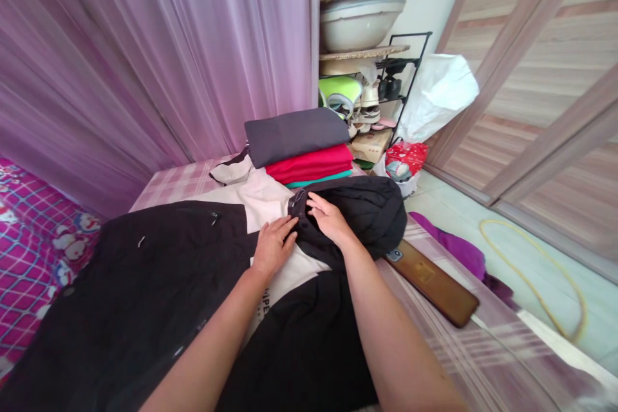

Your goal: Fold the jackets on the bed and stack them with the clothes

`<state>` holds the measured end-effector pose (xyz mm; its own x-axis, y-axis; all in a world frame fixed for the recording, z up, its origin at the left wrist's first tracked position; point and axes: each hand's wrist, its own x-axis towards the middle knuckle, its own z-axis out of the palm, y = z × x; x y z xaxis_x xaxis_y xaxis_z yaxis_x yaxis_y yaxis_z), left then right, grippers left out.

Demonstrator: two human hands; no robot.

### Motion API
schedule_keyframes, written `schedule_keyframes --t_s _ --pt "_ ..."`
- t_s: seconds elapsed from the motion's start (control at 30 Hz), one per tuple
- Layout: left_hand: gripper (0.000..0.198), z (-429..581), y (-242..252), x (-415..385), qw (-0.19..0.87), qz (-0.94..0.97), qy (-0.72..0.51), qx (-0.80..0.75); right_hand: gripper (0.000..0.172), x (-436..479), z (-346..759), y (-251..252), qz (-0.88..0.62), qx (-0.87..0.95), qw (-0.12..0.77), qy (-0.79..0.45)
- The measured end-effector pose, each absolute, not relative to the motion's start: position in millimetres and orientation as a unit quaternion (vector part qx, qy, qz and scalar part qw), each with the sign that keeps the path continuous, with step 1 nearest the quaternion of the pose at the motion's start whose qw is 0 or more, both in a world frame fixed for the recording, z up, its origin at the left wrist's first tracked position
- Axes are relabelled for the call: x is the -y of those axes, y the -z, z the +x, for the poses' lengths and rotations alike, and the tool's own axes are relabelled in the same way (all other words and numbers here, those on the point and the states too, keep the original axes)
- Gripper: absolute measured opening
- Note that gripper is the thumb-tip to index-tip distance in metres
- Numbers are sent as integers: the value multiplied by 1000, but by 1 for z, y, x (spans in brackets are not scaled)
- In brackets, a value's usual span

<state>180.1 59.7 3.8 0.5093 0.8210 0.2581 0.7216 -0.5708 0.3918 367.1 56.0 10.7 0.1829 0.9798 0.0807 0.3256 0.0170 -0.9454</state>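
Jacket of black and white cloth [193,261], seen from the head view, lies spread over a pink-and-white plaid bed cover [176,179], its bunched black part [369,212], probably a hood, lying to the right. Left hand [274,246] lies on the white cloth, fingertips touching the dark neck edge, fingers loosely bent and slightly apart. Right hand [329,220] at the same edge, just beside, fingers half curled over the black fabric; thumb hidden, so cannot tell whether either hand has a real pinch. Handling, judged by eye: soft, limp, fairly light for its spread, not fragile; loose panels would likely sag and crease if lifted from one point. Best hold probably the thicker neck edge, both hands apart. Small metallic pulls on the black panel could snag. Nearby: folded dark grey cloth [297,135] upon red cloth [311,165], teal cloth [324,178] beneath; brown-backed phone [432,282] near the bunched part, white cable at its lower end.
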Motion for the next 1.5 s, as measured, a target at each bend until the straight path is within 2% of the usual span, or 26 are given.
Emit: schedule_keyframes --t_s 0.13,0.33,0.43,0.63,0.8,0.93,1.2,1.5 --pt "43 177 10 -58 127 868 -200 -437 35 -63 363 -6 -631 484 486 -363" --pt "44 177 15 -55 128 866 -209 -435 19 -62 361 -5 -721 487 439 -224" --pt "43 177 17 -55 150 858 -221 -439 19 -61 363 -4 -733 479 438 -205" --pt "34 181 9 -61 167 838 -281 -436 20 -59 368 -5 -711 476 443 -269" --pt "17 195 0 -61 153 835 -290 -441 25 -48 373 -22 -698 565 338 -283" --pt "13 201 3 -60 169 817 -327 -444 31 -43 372 -32 -714 593 264 -262" --pt "8 204 8 -69 233 763 -383 -465 28 -49 378 -16 -654 572 345 -354" --pt "5 207 11 -76 318 710 -379 -501 23 -47 377 -19 -641 570 353 -373"
